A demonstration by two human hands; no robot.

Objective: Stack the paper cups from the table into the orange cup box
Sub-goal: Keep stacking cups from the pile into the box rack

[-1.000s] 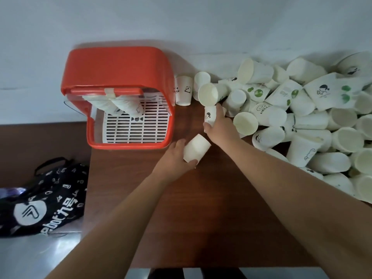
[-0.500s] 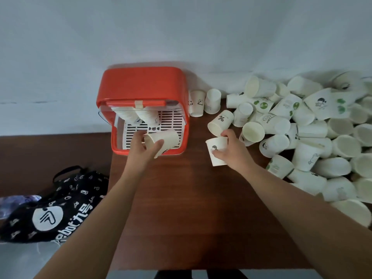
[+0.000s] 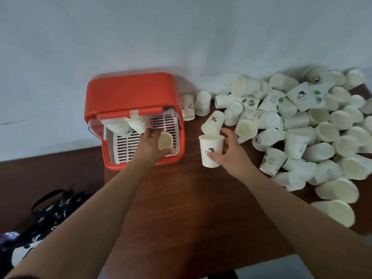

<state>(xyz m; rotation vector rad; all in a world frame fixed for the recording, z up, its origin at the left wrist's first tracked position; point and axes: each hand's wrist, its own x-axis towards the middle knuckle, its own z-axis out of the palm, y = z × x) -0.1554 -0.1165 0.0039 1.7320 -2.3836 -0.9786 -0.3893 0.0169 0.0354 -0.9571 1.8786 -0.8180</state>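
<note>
Brown tabletop (image 3: 181, 208) first: an upright paper cup (image 3: 210, 150) is gripped round its wall by the right hand (image 3: 231, 156); farther on, a second cup (image 3: 165, 140) is held by the left hand (image 3: 149, 146) inside the orange cup box (image 3: 128, 91). Light, crushable paper is judged best taken gently mid-wall.

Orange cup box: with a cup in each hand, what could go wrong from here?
1. The left hand holds the carried cup over the white grate, right of the stacks in the orange cup box; it may miss them and land loose.
2. The % cup lies tilted right behind the rim of the printed cup that the right hand grips; lifting could knock it rolling.
</note>
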